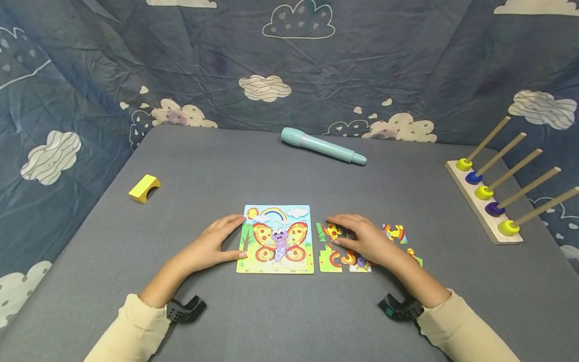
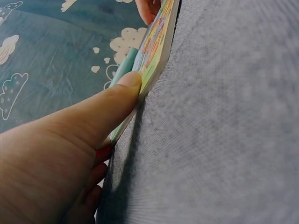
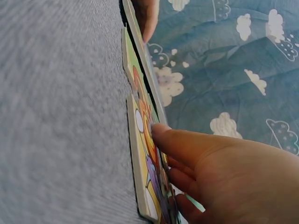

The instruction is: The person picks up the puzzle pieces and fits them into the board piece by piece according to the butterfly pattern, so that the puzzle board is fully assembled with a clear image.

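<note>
A: What is in front of the person?

B: A square board (image 1: 275,240) lies flat near the middle of a grey table (image 1: 217,166). It is printed with a butterfly (image 1: 280,244) under a rainbow (image 1: 274,213). Just to its right, across a thin gap, lie brightly printed jigsaw pieces (image 1: 360,265), loose and apart from one another at several joins.

A: Where is the left hand?

B: The left hand (image 1: 211,250) is open, thumb and fingers spread in a C shape against the board's left edge. The left wrist view shows the thumb tip resting on the rim.

A: And the right?

B: The right hand (image 1: 371,241) is loosely open over the pieces, hiding some of them; the right wrist view shows the thumb tip against one.

A: What else is around?

B: At the far side lies a teal stick (image 1: 322,146). On the left is a yellow arch block (image 1: 143,186). On the right, a wooden stand (image 1: 479,203) has five slanting pegs, each with a ring (image 1: 484,192) at its base: yellow, blue, yellow, purple, yellow. Behind the table hangs dark blue cloth (image 1: 203,55) with pale clouds.
</note>
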### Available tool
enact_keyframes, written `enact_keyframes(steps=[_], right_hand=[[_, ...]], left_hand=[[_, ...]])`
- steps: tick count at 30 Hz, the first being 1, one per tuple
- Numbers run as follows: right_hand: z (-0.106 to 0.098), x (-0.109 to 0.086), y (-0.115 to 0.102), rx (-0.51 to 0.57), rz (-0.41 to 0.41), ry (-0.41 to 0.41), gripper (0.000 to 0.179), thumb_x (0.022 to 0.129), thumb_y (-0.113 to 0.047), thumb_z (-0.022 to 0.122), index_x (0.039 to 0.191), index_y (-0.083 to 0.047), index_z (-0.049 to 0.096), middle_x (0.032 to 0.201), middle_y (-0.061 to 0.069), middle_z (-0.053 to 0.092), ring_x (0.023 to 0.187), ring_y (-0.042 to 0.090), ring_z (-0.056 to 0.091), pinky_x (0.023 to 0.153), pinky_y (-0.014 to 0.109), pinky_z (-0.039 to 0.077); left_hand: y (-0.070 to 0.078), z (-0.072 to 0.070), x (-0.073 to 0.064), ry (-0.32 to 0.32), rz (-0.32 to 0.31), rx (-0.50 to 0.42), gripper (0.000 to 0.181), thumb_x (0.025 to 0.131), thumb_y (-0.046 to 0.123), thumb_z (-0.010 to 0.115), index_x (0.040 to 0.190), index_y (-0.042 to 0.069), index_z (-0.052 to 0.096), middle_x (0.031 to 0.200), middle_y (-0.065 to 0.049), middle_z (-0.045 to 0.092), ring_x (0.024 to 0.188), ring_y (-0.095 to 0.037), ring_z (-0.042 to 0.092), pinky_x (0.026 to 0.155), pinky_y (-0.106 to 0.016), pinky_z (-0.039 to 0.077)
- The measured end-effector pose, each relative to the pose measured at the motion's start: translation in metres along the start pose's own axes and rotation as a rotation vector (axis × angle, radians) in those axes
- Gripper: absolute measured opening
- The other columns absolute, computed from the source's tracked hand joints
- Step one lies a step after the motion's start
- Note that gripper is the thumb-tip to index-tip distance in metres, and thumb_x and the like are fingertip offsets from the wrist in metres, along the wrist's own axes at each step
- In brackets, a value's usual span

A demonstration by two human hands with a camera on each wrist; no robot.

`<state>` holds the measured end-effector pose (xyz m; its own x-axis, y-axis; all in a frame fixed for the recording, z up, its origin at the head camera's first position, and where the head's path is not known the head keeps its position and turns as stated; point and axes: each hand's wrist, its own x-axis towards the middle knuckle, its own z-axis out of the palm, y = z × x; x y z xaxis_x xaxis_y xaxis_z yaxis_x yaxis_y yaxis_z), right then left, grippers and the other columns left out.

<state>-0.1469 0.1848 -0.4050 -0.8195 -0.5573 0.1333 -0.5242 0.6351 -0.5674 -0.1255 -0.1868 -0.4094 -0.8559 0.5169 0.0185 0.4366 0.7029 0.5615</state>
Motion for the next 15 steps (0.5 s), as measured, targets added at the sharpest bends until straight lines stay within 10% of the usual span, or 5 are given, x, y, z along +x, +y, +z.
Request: enact_keyframes(steps=[15], right_hand=[[-0.007, 0.002, -0.019, 0.019, -0.098, 0.107, 0.044, 0.078, -0.015, 0.07, 0.119, -0.004, 0.058, 0.113, 0.005, 0.05, 0.089, 0.018, 0.05, 0.069, 0.034, 0.044]], left_hand=[[0.0, 0.001, 0.004, 0.024, 0.034, 0.036, 0.081, 0.075, 0.045, 0.069, 0.138, 0.007, 0.035, 0.137, -0.011, 0.036, 0.124, -0.03, 0.03, 0.098, -0.05, 0.024]])
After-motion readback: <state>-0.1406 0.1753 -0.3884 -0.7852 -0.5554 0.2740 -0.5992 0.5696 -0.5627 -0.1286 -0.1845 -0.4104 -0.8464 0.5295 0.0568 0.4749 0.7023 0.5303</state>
